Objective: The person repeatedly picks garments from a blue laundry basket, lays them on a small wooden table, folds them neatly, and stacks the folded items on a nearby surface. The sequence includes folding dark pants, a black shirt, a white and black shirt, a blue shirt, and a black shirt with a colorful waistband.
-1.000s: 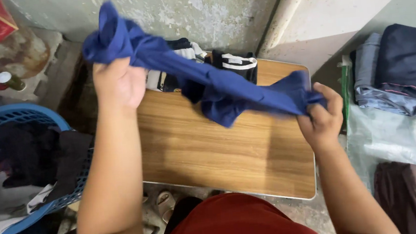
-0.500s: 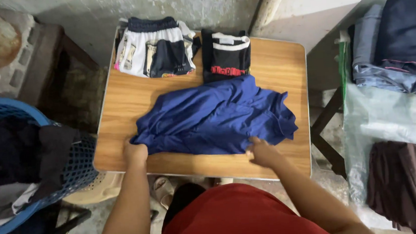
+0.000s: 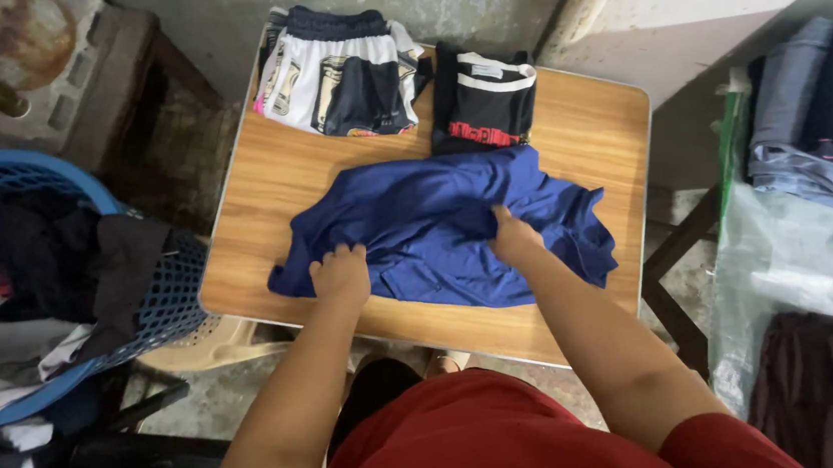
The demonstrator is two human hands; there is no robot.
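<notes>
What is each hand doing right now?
Left hand: closed, gripping the blue garment.
Right hand: closed, pinching the same garment.

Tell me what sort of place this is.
Probably a home laundry corner: a blue laundry basket full of clothes, folded garments on a small wooden table, and both hands on a blue shirt.

Royal blue shirt (image 3: 436, 227) on a light woodgrain tabletop (image 3: 578, 129), white patterned shorts (image 3: 342, 70), black top (image 3: 483, 108) with white stripes, blue basket (image 3: 157, 307).
</notes>
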